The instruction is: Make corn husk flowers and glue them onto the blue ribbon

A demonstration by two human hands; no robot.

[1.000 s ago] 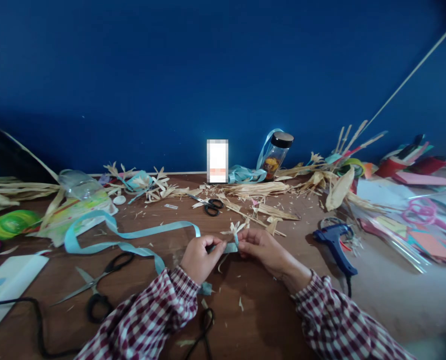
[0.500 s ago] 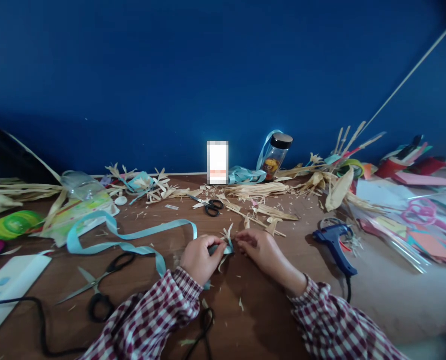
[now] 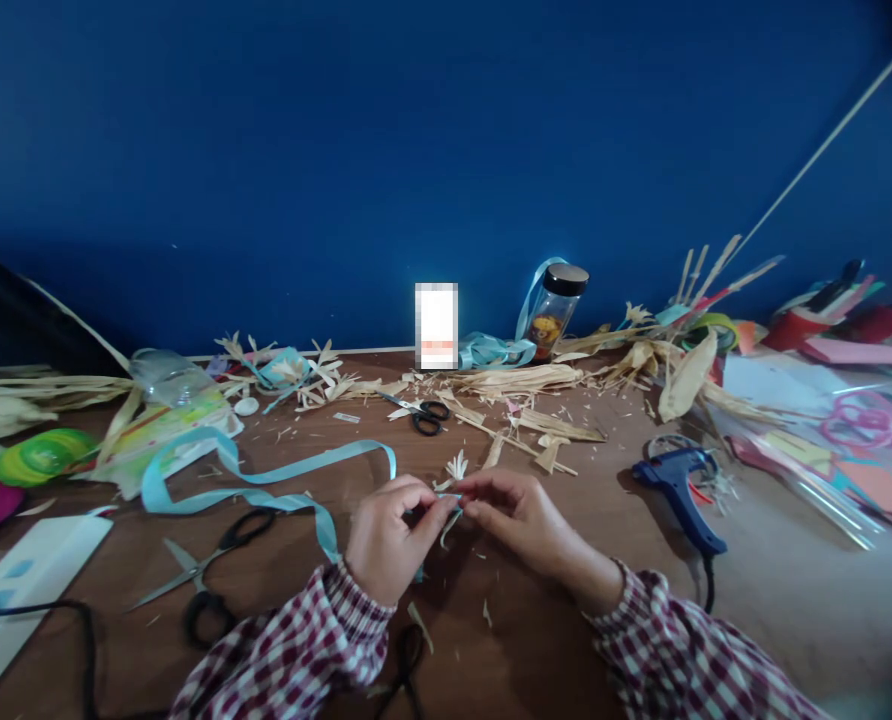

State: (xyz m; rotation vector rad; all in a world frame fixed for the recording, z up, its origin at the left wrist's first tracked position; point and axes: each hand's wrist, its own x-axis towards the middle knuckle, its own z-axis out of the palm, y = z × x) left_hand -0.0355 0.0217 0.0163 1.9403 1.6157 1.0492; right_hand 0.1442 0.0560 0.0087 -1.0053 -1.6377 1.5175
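Note:
My left hand [image 3: 387, 535] pinches a light blue ribbon [image 3: 453, 497] around the base of a small pale flower [image 3: 457, 467], which looks made of dried husk. Fingertips of my right hand [image 3: 525, 515] close on the same ribbon from the other side. The two hands almost meet over the table, and the fingers hide most of the flower's base. A long blue ribbon [image 3: 333, 455] loops across the table left of my left hand; whether it joins the held piece is hidden. Silver scissors with black handles [image 3: 195, 575] lie spread to the left.
A blue glue gun [image 3: 677, 490] lies on the right. Smaller black-handled scissors [image 3: 423, 415] rest beyond my hands, near dried husk strips [image 3: 517, 380] and a black-lidded jar [image 3: 555, 315]. A white power strip [image 3: 33, 590] is at far left, with pink scissors [image 3: 858, 425] at far right.
My right hand has moved left, and its fingertips now meet the ribbon beside my left fingers. The flower head shows more openly above the fingers.

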